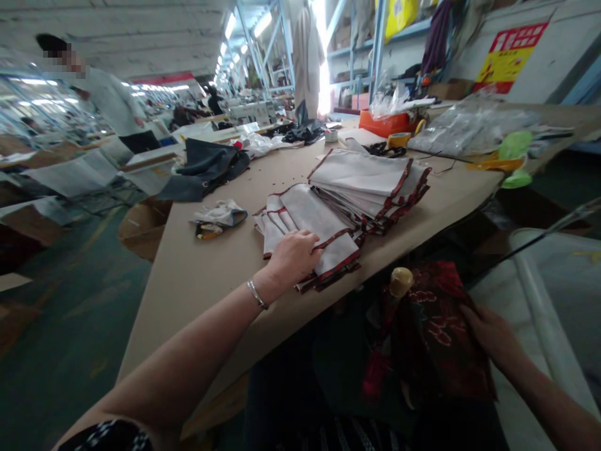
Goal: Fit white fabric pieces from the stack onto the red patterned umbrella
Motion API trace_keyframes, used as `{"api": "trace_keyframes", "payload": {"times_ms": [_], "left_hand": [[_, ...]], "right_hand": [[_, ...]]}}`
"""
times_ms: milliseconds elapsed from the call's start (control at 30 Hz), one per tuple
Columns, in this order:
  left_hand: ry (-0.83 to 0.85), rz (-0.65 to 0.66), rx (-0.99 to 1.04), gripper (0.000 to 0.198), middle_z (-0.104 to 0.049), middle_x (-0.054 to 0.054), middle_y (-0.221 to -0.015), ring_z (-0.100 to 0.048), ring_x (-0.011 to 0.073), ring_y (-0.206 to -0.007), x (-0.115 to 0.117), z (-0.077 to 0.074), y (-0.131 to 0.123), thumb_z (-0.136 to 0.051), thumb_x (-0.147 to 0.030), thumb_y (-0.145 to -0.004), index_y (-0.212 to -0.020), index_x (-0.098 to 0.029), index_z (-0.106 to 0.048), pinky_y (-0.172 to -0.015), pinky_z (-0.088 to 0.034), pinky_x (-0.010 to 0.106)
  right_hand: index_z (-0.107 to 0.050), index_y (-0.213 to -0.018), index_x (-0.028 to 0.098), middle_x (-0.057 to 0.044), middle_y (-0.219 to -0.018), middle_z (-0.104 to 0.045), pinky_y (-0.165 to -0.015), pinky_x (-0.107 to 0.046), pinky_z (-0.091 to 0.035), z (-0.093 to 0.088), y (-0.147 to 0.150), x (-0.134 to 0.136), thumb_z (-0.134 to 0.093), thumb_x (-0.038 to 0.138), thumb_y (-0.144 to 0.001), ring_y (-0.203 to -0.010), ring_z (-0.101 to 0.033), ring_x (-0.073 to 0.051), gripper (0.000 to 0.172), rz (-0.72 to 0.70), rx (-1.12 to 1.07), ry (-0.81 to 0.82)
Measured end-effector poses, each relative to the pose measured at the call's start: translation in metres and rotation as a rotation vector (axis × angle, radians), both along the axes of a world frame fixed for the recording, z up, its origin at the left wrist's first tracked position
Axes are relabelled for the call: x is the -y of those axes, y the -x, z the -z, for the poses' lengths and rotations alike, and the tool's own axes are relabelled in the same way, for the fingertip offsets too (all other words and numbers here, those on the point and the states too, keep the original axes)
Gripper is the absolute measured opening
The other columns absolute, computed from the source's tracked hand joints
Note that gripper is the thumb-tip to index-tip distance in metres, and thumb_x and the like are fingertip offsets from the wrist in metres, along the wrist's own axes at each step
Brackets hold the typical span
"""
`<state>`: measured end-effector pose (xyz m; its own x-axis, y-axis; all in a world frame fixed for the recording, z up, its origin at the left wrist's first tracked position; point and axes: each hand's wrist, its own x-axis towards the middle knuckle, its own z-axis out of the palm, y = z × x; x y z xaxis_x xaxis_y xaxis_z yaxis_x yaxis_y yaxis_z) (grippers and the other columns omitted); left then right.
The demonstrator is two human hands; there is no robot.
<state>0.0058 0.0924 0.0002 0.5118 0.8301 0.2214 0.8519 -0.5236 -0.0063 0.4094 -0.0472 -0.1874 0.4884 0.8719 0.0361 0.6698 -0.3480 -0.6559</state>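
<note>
My left hand, with a silver bracelet at the wrist, lies on the near pile of whitish fabric pieces edged in dark red trim. Its fingers are bent and closed at the edge of a top piece; the fingertips are partly hidden. A second fanned pile of the same fabric pieces lies just behind, overlapping the first. Below the table edge, my right hand grips the side of a dark red flower-patterned cloth over my lap. Part of that hand is in shadow behind the cloth.
A white work glove lies on the brown-topped table, left of the piles. Dark cloth hangs over the far left edge. An orange tray, tape and plastic bags stand at the back. A person stands at far left.
</note>
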Motion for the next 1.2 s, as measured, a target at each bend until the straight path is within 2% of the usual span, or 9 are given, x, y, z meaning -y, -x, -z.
{"api": "trace_keyframes", "payload": {"times_ms": [67, 133, 267, 367, 467, 700, 933, 1067, 1200], "left_hand": [[-0.020, -0.014, -0.092, 0.021, -0.069, 0.010, -0.093, -0.065, 0.0245, -0.090, -0.002, 0.001, -0.007, -0.050, -0.023, -0.085, -0.089, -0.015, -0.068, -0.079, -0.050, 0.034], [-0.011, -0.024, -0.155, 0.024, -0.069, 0.011, -0.090, -0.066, 0.0250, -0.087, -0.004, 0.001, -0.011, -0.045, -0.022, -0.087, -0.087, -0.014, -0.068, -0.073, -0.050, 0.034], [0.020, -0.077, -0.176, 0.028, -0.068, 0.010, -0.086, -0.067, 0.0228, -0.077, -0.005, -0.004, -0.013, -0.040, -0.018, -0.089, -0.087, -0.014, -0.067, -0.064, -0.047, 0.032], [-0.072, -0.118, -0.092, 0.023, -0.068, 0.009, -0.088, -0.065, 0.0214, -0.077, 0.004, -0.015, -0.012, -0.043, -0.019, -0.087, -0.087, -0.017, -0.066, -0.064, -0.046, 0.031], [-0.177, -0.094, -0.005, 0.018, -0.067, 0.007, -0.088, -0.063, 0.0209, -0.083, 0.022, -0.026, -0.011, -0.047, -0.018, -0.085, -0.084, -0.018, -0.064, -0.069, -0.046, 0.030], [-0.205, 0.023, 0.058, 0.014, -0.064, 0.006, -0.081, -0.060, 0.0198, -0.078, 0.064, -0.028, -0.002, -0.048, -0.014, -0.083, -0.079, -0.018, -0.060, -0.072, -0.047, 0.031], [-0.142, -0.029, 0.211, 0.015, -0.060, 0.005, -0.076, -0.057, 0.0181, -0.071, 0.093, -0.014, 0.022, -0.047, -0.012, -0.080, -0.069, -0.018, -0.056, -0.065, -0.046, 0.030], [0.139, -0.166, 0.646, 0.009, -0.059, 0.001, -0.069, -0.055, 0.0141, -0.062, 0.108, 0.009, 0.019, -0.050, -0.015, -0.077, -0.073, -0.018, -0.058, -0.060, -0.046, 0.027], [0.679, -0.350, 1.439, 0.011, -0.060, -0.002, -0.065, -0.057, 0.0126, -0.056, 0.129, 0.034, -0.011, -0.061, -0.027, -0.073, -0.079, -0.018, -0.057, -0.044, -0.046, 0.021]], "right_hand": [[-0.063, -0.103, 0.017, -0.014, -0.096, -0.071, -0.081, -0.049, -0.052, 0.023, -0.001, 0.000, -0.049, 0.051, -0.073, -0.087, -0.068, -0.033, 0.048, 0.009, -0.018, 0.023], [-0.056, -0.118, 0.015, -0.015, -0.109, -0.068, -0.087, -0.046, -0.051, 0.013, 0.008, -0.004, -0.049, 0.051, -0.076, -0.096, -0.066, -0.031, 0.056, 0.037, -0.068, -0.066], [-0.059, -0.115, 0.021, -0.009, -0.108, -0.067, -0.082, -0.038, -0.053, -0.087, 0.067, -0.013, -0.051, 0.043, -0.086, -0.089, -0.066, -0.022, 0.037, -0.011, -0.012, -0.432], [-0.061, -0.107, 0.021, -0.008, -0.109, -0.064, -0.093, -0.037, -0.048, -0.166, 0.132, -0.025, -0.050, 0.026, -0.090, -0.104, -0.060, -0.021, 0.021, -0.459, 0.161, -0.743], [-0.057, -0.118, 0.018, -0.011, -0.115, -0.060, -0.098, -0.040, -0.045, -0.202, 0.188, -0.050, -0.051, 0.024, -0.091, -0.111, -0.053, -0.024, 0.028, -0.734, 0.301, -0.742], [-0.061, -0.113, 0.014, -0.011, -0.110, -0.062, -0.093, -0.040, -0.045, -0.200, 0.245, -0.098, -0.052, 0.018, -0.087, -0.105, -0.052, -0.027, 0.027, -0.888, 0.602, -0.457], [-0.060, -0.110, 0.013, -0.013, -0.107, -0.062, -0.078, -0.034, -0.049, -0.206, 0.211, -0.070, -0.043, 0.004, -0.084, -0.094, -0.060, -0.026, 0.032, -0.672, 0.718, -0.231], [-0.055, -0.123, 0.014, -0.012, -0.103, -0.065, -0.076, -0.032, -0.050, -0.195, 0.193, -0.019, -0.045, 0.008, -0.085, -0.089, -0.064, -0.023, 0.039, -0.640, 0.629, -0.138], [-0.064, -0.103, 0.016, -0.009, -0.093, -0.066, -0.073, -0.030, -0.050, -0.145, 0.191, 0.031, -0.044, 0.005, -0.083, -0.083, -0.064, -0.021, 0.031, -0.745, 0.510, 0.071]]}}
